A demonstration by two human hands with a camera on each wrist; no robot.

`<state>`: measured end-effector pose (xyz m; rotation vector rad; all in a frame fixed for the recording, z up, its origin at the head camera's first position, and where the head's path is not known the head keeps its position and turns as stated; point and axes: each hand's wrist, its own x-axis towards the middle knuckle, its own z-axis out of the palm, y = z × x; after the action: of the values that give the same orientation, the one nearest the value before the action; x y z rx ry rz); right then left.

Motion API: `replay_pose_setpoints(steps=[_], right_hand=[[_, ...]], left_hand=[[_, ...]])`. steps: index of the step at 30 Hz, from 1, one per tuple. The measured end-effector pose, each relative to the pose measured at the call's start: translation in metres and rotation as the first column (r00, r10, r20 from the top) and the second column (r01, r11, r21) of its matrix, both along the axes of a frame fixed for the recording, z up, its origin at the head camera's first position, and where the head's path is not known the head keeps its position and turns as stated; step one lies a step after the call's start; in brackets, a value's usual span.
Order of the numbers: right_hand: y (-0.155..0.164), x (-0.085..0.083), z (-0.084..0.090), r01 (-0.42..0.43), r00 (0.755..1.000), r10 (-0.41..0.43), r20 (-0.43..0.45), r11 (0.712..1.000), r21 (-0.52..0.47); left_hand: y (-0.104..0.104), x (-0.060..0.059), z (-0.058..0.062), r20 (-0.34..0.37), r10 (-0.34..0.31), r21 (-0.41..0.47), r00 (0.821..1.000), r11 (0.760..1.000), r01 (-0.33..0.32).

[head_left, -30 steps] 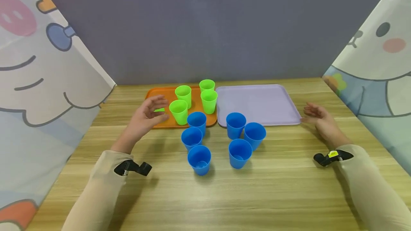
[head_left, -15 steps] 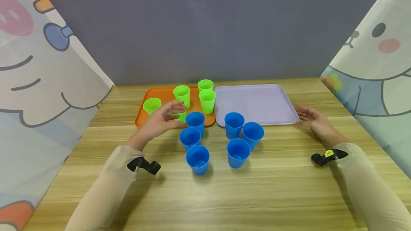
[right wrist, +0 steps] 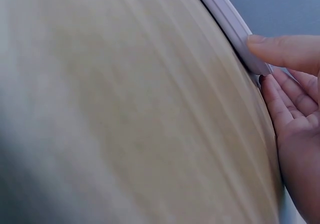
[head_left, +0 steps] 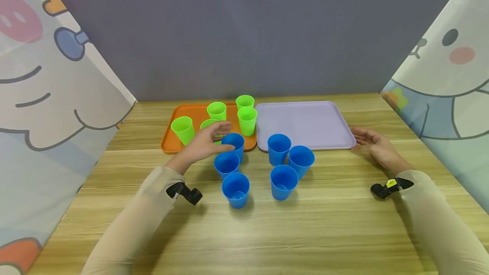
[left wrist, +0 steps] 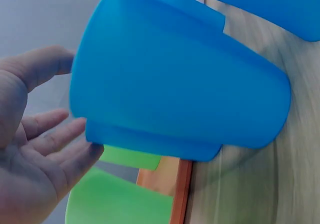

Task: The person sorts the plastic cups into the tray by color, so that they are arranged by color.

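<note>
My left hand (head_left: 208, 141) reaches, fingers spread, to the rim of the rear-left blue cup (head_left: 237, 144). In the left wrist view, thumb and fingers lie apart at the rim of a blue cup (left wrist: 175, 74); firm contact cannot be made out. Two more blue cups stand in front, the middle one (head_left: 227, 164) and the nearest (head_left: 235, 190). At the front right corner of the purple tray (head_left: 305, 124) is my right hand (head_left: 376, 147), fingers relaxed. In the right wrist view its thumb overlaps the tray's rim (right wrist: 225, 21) and a fingertip meets the corner.
Several upright green cups (head_left: 247, 121) stand on the orange tray (head_left: 172, 142), left of the purple one; my left hand partly covers one. Three blue cups (head_left: 283, 181) form a right-hand group before the purple tray. A grey panel (head_left: 248, 33) rises behind the wooden table (head_left: 286, 237).
My left hand has moved right, from the orange tray's left side to the rear-left blue cup. My right hand has shifted left to the purple tray's corner. The cups stay put.
</note>
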<state>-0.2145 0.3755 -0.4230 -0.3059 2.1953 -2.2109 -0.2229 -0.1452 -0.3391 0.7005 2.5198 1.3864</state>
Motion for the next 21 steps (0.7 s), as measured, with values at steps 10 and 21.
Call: replay_pose_setpoints(steps=[10, 21], right_hand=[[0.0, 0.002, 0.001, 0.011, 1.0, -0.011, 0.024, 1.0, 0.003], [0.003, 0.0, -0.001, -0.032, 0.999, 0.032, 0.001, 0.999, -0.027]], left_hand=[[0.017, -0.002, 0.002, -0.013, 0.057, -0.155, 0.998, 0.986, -0.059], [0.021, -0.001, 0.003, -0.054, 0.105, -0.14, 0.993, 0.984, -0.111]])
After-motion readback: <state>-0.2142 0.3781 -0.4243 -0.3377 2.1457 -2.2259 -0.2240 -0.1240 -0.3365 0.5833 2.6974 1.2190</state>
